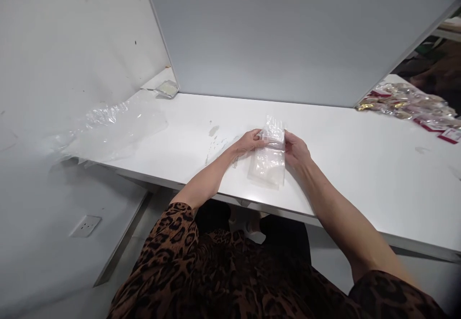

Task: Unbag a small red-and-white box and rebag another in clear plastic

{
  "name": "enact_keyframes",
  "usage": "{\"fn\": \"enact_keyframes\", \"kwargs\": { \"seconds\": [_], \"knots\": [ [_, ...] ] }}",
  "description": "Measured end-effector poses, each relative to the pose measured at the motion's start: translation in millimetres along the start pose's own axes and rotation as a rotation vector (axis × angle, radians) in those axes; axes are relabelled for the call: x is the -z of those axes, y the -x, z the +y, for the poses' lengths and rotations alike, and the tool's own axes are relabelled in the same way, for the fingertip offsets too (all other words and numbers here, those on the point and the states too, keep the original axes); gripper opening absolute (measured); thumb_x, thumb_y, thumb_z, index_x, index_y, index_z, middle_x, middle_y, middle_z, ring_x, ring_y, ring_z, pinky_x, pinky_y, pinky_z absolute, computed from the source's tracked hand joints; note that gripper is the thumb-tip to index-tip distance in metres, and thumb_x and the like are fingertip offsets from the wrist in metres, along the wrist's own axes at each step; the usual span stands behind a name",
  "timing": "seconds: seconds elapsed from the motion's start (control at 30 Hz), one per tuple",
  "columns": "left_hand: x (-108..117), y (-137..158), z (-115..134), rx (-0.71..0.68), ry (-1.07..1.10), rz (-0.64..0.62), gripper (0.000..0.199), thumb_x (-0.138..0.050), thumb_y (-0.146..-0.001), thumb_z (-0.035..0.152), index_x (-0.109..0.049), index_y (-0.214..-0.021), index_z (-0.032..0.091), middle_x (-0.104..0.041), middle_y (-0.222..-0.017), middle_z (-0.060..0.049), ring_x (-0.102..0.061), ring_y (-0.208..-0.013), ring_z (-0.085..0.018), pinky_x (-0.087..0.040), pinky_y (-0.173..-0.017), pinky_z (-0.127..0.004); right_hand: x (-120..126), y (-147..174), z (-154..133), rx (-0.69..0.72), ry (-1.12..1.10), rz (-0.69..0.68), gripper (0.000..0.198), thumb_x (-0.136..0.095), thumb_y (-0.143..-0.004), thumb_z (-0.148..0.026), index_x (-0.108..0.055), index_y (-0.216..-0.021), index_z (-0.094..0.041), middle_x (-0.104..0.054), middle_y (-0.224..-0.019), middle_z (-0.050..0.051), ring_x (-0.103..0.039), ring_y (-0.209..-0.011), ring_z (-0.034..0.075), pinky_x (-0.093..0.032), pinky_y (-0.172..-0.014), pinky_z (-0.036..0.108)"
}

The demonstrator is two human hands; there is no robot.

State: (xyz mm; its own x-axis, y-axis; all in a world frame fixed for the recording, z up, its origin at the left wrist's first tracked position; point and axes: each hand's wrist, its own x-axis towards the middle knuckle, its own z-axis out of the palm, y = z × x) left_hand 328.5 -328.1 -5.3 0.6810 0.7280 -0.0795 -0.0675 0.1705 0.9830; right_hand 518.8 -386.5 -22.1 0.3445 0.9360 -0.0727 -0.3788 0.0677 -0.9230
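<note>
A small clear plastic zip bag (269,158) lies flat near the front edge of the white table (360,165). The left hand (250,141) and right hand (296,150) pinch its upper corners between closed fingertips. It looks light, limp and slippery, best gripped along the stiffer zip strip.

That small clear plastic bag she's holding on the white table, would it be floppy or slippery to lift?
The small clear plastic bag is probably floppy: its film looks thin and crinkled. It likely weighs little, since the left hand and right hand pinch only its top edge. Its glossy surface might slide easily on the smooth white table.
</note>
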Motion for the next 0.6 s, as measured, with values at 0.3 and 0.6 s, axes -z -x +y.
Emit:
{"fn": "enact_keyframes", "kwargs": {
  "seconds": [0.3,0.6],
  "knots": [
    [-22,3,8,-0.025,0.125,0.183,0.061,-0.089,-0.073,0.058,-0.057,-0.107,0.018,-0.071,-0.091,-0.002,-0.066,-0.077,-0.013,-0.052,-0.080,-0.031,-12,18,-17,0.114,0.208,-0.102,0.061,-0.076,-0.075,-0.078,-0.063,-0.109,-0.030,-0.070,-0.117,0.003,-0.067,-0.110,0.024,-0.061,-0.087,0.038],
    [-28,9,18,0.025,0.058,0.225,0.025,-0.067,-0.096,0.029,-0.046,-0.108,0.022,-0.066,-0.076,0.004,-0.063,-0.065,-0.011,-0.051,-0.067,-0.025,-11,32,-25,0.121,0.596,-0.239,0.073,-0.084,-0.071,-0.063,-0.062,-0.127,-0.022,-0.066,-0.128,0.011,-0.066,-0.110,0.031,-0.054,-0.097,0.047]
  ]
}}
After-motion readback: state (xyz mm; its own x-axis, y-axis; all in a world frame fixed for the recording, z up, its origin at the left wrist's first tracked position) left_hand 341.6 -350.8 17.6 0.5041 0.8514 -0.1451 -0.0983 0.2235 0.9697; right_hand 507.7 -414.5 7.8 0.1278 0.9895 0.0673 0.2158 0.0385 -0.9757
